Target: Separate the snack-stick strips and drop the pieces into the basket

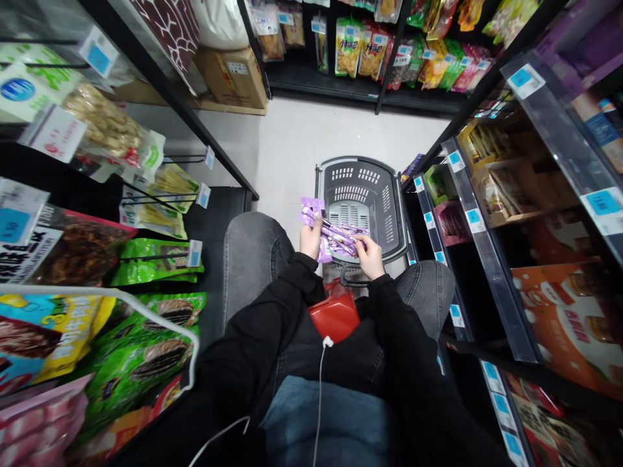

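The blue cloth [326, 421] on your lap and the white cable [320, 402] lie nearest the camera. The packets [335, 235] are slim, purple and pale-printed, bunched at the near left of the basket [374, 204]. Your left hand [310, 239] clamps their left end; your right hand [368, 256] pinches the right. Fingers hide part of the bunch; its lettering is unreadable. The basket's right rim sits close to the shelf [501, 279]; bare floor [287, 146] extends left and beyond.

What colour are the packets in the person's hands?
The packets are purple, shown best in the head view.
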A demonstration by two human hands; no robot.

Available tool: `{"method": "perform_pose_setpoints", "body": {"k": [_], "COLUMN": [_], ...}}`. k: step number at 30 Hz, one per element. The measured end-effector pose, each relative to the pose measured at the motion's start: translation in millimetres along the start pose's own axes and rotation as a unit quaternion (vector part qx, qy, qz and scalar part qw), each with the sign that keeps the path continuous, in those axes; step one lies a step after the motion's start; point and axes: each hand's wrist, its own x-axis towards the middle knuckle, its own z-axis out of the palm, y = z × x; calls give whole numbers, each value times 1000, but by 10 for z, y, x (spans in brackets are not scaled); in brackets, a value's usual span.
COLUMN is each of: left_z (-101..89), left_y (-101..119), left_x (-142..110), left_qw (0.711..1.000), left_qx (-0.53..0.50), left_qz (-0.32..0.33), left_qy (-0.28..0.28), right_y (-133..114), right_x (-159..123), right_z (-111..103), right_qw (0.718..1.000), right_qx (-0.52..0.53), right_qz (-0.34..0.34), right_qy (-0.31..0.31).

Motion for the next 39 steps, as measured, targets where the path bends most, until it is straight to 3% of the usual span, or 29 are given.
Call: {"method": "perform_pose_setpoints", "body": {"k": [4,7,12,17,23,27,32,39], "left_z": [79,98,79,99,87,44,30,-31], "left_y": [55,61,23,18,47,38,54,75], "left_x": [-137,-181,-183,-186,-119,-79,-68,32], "left_qw": [993,989,993,993,997,990,984,984], "left_qx": [-23,-18,13,-12,-56,-106,-120,-142], "left_qz": [-25,-27,-24,-45,-43,-92,-117,-107], "left_qy": [-117,-144,-114,-109,-40,-31,-55,8], "right_y": [10,-32,-152,-194,-205,-189,-193,-277], "right_x": [-5,-25,-74,-84,-130,-163,-169,-120], "right_z": [-8,-10,27,88,197,242,211,0], "right_qw": [1000,1000,989,981,963,953,960,983], "right_qx": [21,-17,-130,-165,-223,-256,-231,-128], "right_qz": [12,5,-57,-83,-143,-159,-159,-116], "right_qy": [18,21,36,60,40,18,7,58]}}
